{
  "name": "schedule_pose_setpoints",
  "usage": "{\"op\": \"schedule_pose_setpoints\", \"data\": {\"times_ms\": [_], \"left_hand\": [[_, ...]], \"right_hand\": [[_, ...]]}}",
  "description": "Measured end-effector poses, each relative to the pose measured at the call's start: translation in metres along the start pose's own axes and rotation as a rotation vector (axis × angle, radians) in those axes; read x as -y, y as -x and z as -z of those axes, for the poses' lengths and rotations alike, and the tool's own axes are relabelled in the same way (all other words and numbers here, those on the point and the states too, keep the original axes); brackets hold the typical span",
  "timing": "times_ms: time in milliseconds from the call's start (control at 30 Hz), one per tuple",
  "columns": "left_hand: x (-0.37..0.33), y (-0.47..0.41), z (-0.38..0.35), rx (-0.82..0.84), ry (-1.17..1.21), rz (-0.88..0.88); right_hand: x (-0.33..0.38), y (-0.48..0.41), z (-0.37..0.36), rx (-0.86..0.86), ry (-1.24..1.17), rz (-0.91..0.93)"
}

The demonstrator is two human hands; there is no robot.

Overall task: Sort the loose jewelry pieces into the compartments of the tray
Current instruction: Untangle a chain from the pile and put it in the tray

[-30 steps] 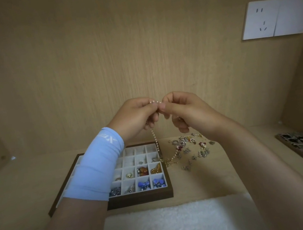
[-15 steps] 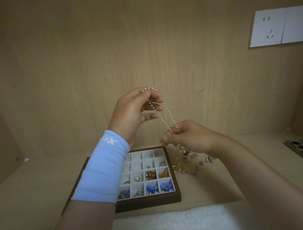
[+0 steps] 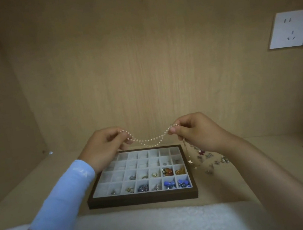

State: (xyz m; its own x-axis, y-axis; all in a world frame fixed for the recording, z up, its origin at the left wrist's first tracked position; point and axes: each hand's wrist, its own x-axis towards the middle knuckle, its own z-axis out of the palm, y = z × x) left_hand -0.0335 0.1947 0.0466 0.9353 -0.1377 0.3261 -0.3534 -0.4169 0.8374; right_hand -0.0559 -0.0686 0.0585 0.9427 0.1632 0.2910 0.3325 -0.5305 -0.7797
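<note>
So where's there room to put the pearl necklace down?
In the tray, the back row and left column are bare; so is the shelf left of it. Crowded: its front right compartments and the loose pieces to its right.

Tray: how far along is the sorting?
Done: the tray holds pieces in its two near rows. In hand: left hand and right hand pinch a pearl strand sagging above the tray. Left: that strand, plus loose pieces scattered right of the tray; far rows look mostly empty.
</note>
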Motion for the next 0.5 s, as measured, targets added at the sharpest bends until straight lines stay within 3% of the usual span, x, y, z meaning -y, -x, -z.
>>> {"op": "schedule_pose_setpoints", "data": {"times_ms": [267, 500], "left_hand": [[0.036, 0.02, 0.028, 0.189, -0.12, -0.023], [0.015, 0.027, 0.038, 0.199, 0.328, -0.099]], "right_hand": [[0.049, -0.007, -0.042, -0.027, -0.099, 0.134], [0.094, -0.034, -0.083, 0.016, -0.09, 0.224]]}}
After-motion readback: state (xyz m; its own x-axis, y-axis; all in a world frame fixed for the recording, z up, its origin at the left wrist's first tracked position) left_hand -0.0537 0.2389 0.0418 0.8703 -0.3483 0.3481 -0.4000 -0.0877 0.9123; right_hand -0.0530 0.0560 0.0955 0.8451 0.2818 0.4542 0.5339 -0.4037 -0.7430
